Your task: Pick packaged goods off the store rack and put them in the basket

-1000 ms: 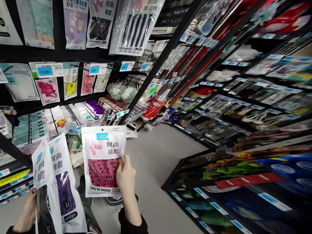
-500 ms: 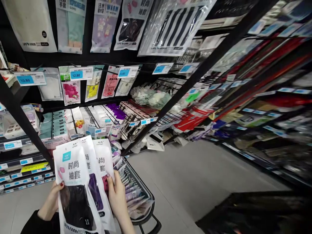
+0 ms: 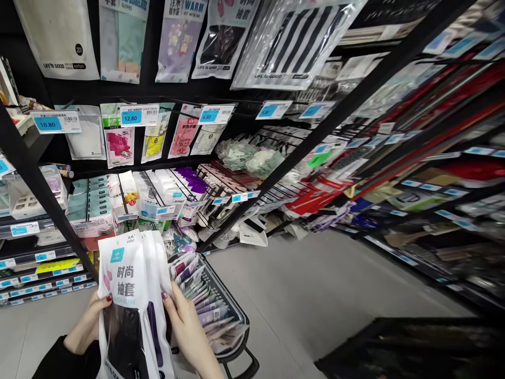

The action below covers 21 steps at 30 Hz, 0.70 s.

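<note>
Low in the head view, my two hands hold a small stack of white sleeve-cover packets (image 3: 125, 279) with clear windows. The front packet shows dark fabric; purple shows in the one behind it. My left hand (image 3: 87, 322) grips the stack's left edge, its thumb on the front. At the right edge, my right hand (image 3: 188, 327) is closed on the packets, thumb in front and other fingers mostly hidden behind. Just beyond my right hand is a black basket (image 3: 232, 295) filled with upright packets, some with purple or green contents.
Ahead, a black rack carries hanging packets (image 3: 215, 39), price labels (image 3: 139, 116) and boxed goods (image 3: 91, 200). A slanting black post (image 3: 315, 142) crosses the view. Grey floor (image 3: 284, 284) stretches right toward another stocked shelf (image 3: 453, 210). A dark object (image 3: 410, 347) fills the lower right corner.
The fanned packets have been drawn closer together, so the rear ones are now mostly covered by the front one. The view has shifted slightly, moving the shelves rightward.
</note>
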{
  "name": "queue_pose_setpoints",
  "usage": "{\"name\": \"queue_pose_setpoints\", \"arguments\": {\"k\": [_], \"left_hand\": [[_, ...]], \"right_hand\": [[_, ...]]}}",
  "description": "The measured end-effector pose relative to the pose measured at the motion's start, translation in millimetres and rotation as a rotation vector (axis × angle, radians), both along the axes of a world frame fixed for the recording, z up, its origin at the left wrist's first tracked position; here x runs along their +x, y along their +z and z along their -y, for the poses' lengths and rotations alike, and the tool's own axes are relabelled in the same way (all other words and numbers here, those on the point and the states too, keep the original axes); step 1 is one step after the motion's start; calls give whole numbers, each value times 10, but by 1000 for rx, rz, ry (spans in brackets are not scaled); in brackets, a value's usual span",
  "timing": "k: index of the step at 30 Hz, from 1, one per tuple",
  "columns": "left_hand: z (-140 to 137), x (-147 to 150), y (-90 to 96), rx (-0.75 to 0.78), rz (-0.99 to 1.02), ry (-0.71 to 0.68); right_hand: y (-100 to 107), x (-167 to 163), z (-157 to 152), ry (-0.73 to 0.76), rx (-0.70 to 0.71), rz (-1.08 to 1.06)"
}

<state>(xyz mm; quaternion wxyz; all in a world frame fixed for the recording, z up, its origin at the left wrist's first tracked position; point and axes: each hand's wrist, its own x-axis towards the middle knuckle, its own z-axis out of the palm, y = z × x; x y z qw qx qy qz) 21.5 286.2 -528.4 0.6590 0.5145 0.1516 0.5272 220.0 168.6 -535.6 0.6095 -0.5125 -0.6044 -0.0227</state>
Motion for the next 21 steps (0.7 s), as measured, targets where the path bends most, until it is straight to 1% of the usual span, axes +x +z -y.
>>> {"name": "queue_pose_setpoints", "arguments": {"k": [1, 3, 4, 5, 6, 9, 10, 11, 12, 13, 15, 17, 19, 21], "left_hand": [[1, 12, -4, 29, -6, 1], [-8, 47, -13, 86, -27, 14], [-14, 67, -16, 109, -39, 25], [-18, 88, -15, 127, -52, 45], [-20, 107, -11, 140, -64, 72], [-4, 143, 17, 174, -99, 160], [7, 144, 29, 184, -108, 186], [21, 139, 41, 193, -117, 210], [36, 131, 52, 198, -124, 231], [53, 119, 61, 201, -129, 249], [85, 91, 78, 195, -125, 260], [111, 67, 94, 165, -121, 235], [117, 49, 112, 125, -111, 245], [96, 31, 139, 111, -82, 289]], "right_hand": [[29, 22, 72, -23, 59, -10], [93, 28, 223, -124, 226, -54], [124, 6, 295, -165, 277, -67], [153, -33, 358, -178, 270, -62], [178, -87, 407, -164, 201, -39], [223, -270, 439, -97, -160, 34], [226, -314, 411, -92, -232, 25], [223, -340, 371, -81, -262, 3], [216, -347, 320, -45, -255, -25], [204, -336, 266, 16, -220, -58], [172, -271, 158, 175, -115, -138], [132, -174, 69, 313, -16, -228], [89, -60, 8, 391, 59, -327], [47, 73, -34, 445, 120, -406]]}}
